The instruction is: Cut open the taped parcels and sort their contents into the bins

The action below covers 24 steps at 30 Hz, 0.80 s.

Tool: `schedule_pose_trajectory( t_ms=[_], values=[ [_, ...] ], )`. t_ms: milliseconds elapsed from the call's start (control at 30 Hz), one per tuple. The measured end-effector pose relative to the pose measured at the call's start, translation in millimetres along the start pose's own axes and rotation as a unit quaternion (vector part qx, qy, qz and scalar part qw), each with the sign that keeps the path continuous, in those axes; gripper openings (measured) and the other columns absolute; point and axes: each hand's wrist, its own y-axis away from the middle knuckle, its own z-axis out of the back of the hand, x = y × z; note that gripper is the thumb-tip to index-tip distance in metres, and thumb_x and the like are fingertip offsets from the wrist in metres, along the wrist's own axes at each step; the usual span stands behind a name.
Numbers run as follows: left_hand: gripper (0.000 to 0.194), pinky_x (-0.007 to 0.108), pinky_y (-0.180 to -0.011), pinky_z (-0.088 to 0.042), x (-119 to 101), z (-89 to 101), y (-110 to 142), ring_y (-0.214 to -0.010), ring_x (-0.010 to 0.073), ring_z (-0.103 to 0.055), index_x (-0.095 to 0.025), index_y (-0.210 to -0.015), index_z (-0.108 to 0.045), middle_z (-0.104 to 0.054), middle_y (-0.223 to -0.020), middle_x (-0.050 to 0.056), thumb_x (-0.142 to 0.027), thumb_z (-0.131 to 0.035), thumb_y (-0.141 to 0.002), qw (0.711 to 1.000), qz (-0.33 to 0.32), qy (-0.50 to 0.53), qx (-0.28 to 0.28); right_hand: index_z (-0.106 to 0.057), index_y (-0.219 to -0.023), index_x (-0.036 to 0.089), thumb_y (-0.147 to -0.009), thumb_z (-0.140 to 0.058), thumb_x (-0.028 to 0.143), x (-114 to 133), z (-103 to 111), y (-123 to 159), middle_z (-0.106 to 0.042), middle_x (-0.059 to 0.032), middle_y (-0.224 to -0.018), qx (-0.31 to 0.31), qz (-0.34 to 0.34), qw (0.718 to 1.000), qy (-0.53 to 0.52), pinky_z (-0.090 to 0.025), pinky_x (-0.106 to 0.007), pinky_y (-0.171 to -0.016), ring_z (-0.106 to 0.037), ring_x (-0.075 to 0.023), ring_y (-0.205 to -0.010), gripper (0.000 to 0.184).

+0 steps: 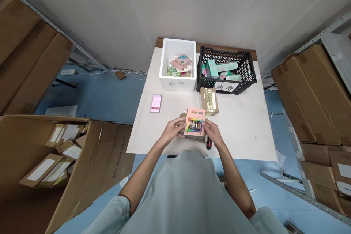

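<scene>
Between my two hands is a flat pink printed pack (195, 128) with a rainbow-framed picture; whether it is a thin box or a booklet I cannot tell. My left hand (174, 128) pinches its left edge, and my right hand (212, 132) grips the right edge. Beneath the pack lies a brown cardboard box (195, 139), mostly hidden. A red and black tool (208, 143) rests beside my right hand, partly covered. Just beyond stands a taped cardboard box (204, 102).
At the table's (241, 135) back stand a white bin (178, 84) with cards and a black crate (241, 87) with green boxes. A blurred pink item (156, 103) lies left. A large carton (106, 150) with parcels stands left; stacked cartons (312, 95) fill the right shelf.
</scene>
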Motion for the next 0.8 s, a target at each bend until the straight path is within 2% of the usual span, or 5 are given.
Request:
schedule_pose_trajectory(
  t_ms=[200, 333, 533, 667, 800],
  values=[
    [0.059, 0.041, -0.073, -0.073, 15.8, 22.3, -20.7, -0.085, 0.025, -0.081, -0.016, -0.127, -0.082, -0.08, -0.095, 0.006, -0.039, -0.096, -0.075, 0.998, 0.057, -0.03, 0.001, -0.082, -0.117, 0.022, -0.074, -0.096, 0.048, -30.0, -15.2, -34.6, -0.084, -0.0037, -0.083, 0.085, -0.099, 0.988, 0.077, -0.065, -0.031, -0.057, -0.078, -0.0236, -0.073, 0.053],
    [0.053, 0.049, -0.082, -0.075, -54.9, 39.2, -39.6, -0.095, 0.0275, -0.08, -0.016, -0.115, -0.085, -0.083, -0.113, 0.01, -0.044, -0.096, -0.072, 0.993, -0.099, -0.036, -0.046, -0.077, -0.141, 0.022, -0.08, -0.093, 0.052, 36.1, -26.9, -67.5, -0.088, -0.0104, -0.116, 0.077, 0.034, 0.996, 0.02, -0.071, -0.037, -0.072, -0.083, -0.0274, -0.093, 0.07],
    [0.054, 0.053, -0.127, -0.055, -156.7, 65.1, -36.2, -0.144, 0.0315, -0.07, -0.025, -0.141, -0.078, -0.076, -0.15, 0.012, -0.05, -0.082, -0.094, 0.895, -0.399, 0.016, -0.201, -0.063, -0.161, 0.027, -0.096, -0.08, 0.064, 120.6, -18.3, -94.7, -0.071, -0.012, -0.16, 0.01, 0.198, 0.978, -0.069, -0.059, -0.05, -0.122, -0.07, -0.03, -0.145, 0.076],
    [0.052, 0.054, -0.125, -0.056, -99.4, 83.2, -52.5, -0.14, 0.0326, -0.072, -0.022, -0.135, -0.08, -0.076, -0.15, 0.014, -0.05, -0.083, -0.091, 0.933, -0.31, 0.004, -0.185, -0.074, -0.146, 0.022, -0.09, -0.082, 0.068, 61.1, 20.3, -86.4, -0.071, -0.0159, -0.159, -0.113, 0.148, 0.983, -0.003, -0.057, -0.051, -0.121, -0.068, -0.0334, -0.145, 0.073],
    [0.052, 0.053, -0.118, -0.06, 16.5, 85.5, -64.2, -0.131, 0.0328, -0.076, -0.017, -0.128, -0.078, -0.076, -0.144, 0.021, -0.052, -0.083, -0.091, 0.985, -0.008, -0.023, -0.173, -0.079, -0.122, 0.018, -0.08, -0.084, 0.068, -43.0, 48.6, -42.3, -0.078, -0.0184, -0.141, -0.215, -0.074, 0.974, 0.015, -0.063, -0.044, -0.11, -0.075, -0.0319, -0.13, 0.066]
  ],
)
